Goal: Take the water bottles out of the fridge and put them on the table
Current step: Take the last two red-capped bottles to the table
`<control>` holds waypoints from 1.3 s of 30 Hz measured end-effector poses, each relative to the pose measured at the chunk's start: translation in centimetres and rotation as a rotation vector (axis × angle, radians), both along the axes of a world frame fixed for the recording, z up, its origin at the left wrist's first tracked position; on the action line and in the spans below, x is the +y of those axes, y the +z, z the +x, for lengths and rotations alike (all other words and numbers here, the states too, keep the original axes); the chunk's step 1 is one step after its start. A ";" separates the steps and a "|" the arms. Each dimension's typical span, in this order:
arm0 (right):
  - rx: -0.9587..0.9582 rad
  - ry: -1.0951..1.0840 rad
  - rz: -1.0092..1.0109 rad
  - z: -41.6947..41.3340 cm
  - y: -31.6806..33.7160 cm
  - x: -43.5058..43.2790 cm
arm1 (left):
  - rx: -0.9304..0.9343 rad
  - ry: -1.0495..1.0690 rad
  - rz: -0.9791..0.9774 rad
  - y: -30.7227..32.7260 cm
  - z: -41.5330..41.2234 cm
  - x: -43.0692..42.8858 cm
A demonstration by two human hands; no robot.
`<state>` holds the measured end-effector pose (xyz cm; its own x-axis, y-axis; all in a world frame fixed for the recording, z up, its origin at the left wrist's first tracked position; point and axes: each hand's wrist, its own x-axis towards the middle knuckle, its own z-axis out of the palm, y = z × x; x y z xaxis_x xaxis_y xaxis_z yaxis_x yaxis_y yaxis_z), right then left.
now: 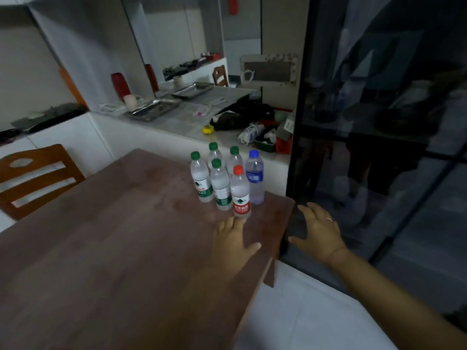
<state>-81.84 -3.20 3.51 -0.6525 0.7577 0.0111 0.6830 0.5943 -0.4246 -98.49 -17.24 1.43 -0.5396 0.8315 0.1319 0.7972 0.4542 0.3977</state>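
Bottle [240, 193], red Chinese-character label

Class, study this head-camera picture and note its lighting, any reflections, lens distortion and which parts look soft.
Head view: dim, flat indoor light with muted colours; the dark glass door reflects a standing person; wide-angle distortion tilts the shelving lines; the bottles are fairly sharp, the left hand and right hand slightly soft.
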 end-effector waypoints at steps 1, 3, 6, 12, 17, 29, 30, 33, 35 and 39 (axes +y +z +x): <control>-0.009 -0.005 0.011 1.0 0.2 -0.9 | -0.005 -0.003 -0.009 0.3 0.5 -0.4; -0.016 -0.025 0.024 3.0 0.7 -2.4 | -0.024 -0.010 -0.011 0.8 1.9 -1.2; -0.018 -0.044 0.030 5.6 1.4 -4.5 | -0.052 -0.001 0.000 1.4 4.6 -2.7; 0.041 -0.049 0.049 11.3 1.6 -9.2 | -0.086 0.055 0.046 2.0 10.9 -7.1; 0.084 -0.032 0.019 16.8 2.3 -14.4 | -0.120 0.098 0.076 2.8 17.9 -11.8; 0.349 -0.038 0.070 28.8 7.2 -25.3 | -0.101 0.036 0.213 9.2 30.4 -21.4; 0.362 -0.045 0.102 30.1 7.8 -26.0 | -0.096 0.015 0.228 9.8 31.4 -21.9; 0.391 -0.086 0.177 34.3 9.3 -28.4 | -0.095 -0.063 0.268 11.2 35.0 -23.5; 0.406 -0.117 0.207 37.2 10.1 -30.2 | -0.100 -0.124 0.283 11.8 37.7 -24.5; 0.425 -0.167 0.249 43.3 11.4 -34.1 | -0.100 -0.206 0.302 12.7 43.4 -26.6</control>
